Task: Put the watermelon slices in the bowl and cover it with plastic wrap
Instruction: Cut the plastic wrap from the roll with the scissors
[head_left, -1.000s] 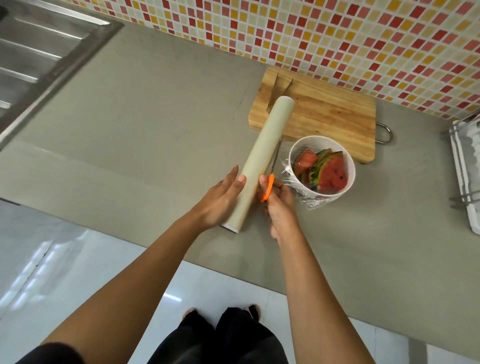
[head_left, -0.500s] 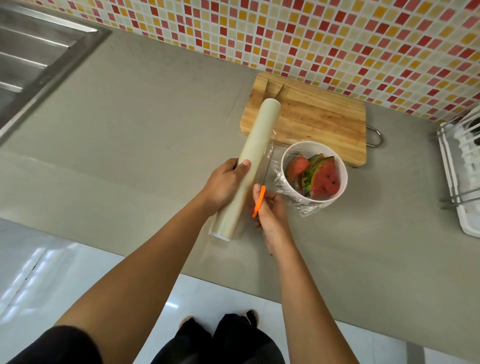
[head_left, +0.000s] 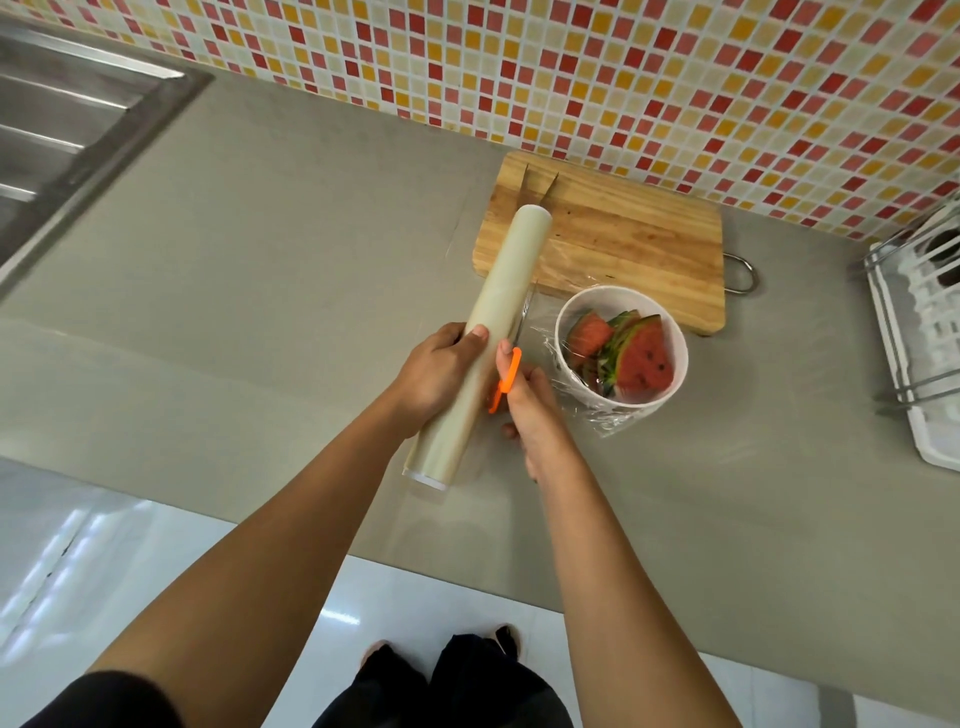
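Note:
A white bowl holds several watermelon slices and has clear plastic wrap stretched over it and bunched around its left and front sides. A long cream roll of plastic wrap lies slanted on the counter, its far end over the cutting board. My left hand grips the roll near its middle. My right hand holds orange-handled scissors, their thin blades pointing away along the film between roll and bowl.
A wooden cutting board with a metal loop lies behind the bowl against the tiled wall. A steel sink is at far left. A white dish rack stands at the right edge. The counter's front edge runs below my hands.
My left hand went from resting open beside the roll to gripping it. The scissors slid forward along the film beside the roll. The view shifted slightly.

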